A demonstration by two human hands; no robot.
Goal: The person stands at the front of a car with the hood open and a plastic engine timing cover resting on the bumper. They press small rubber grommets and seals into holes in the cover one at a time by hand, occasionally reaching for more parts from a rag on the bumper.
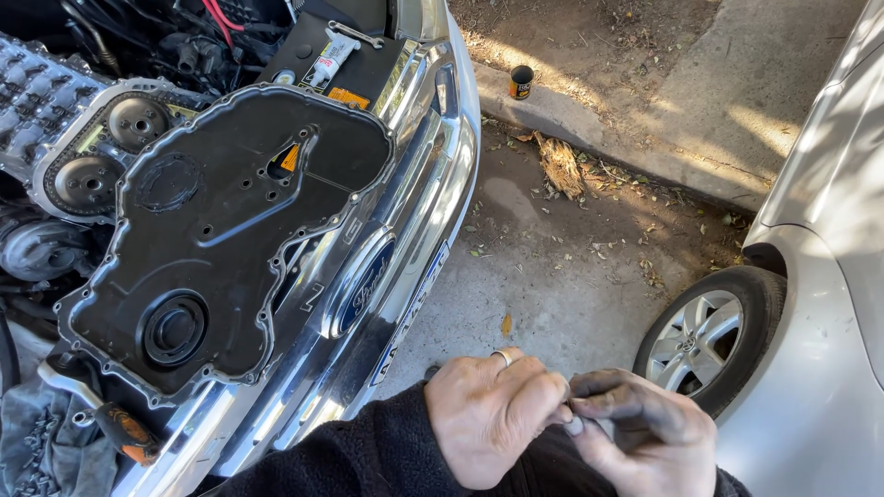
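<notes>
My left hand (493, 416), with a ring on one finger, and my grimy right hand (645, 428) meet at the fingertips low in the view, above the concrete. They pinch something very small between them; I cannot make out what it is. To the left, a black engine front cover (226, 230) with a grey sealant bead along its rim lies on the chrome grille (419, 198) of a vehicle. Both hands are well apart from the cover.
Exposed timing gears (110, 152) sit at the upper left of the engine bay. A sealant tube (327, 60) and a wrench (354, 35) lie behind the cover. A small can (521, 82) stands on the curb. A silver car's wheel (704, 336) is at the right.
</notes>
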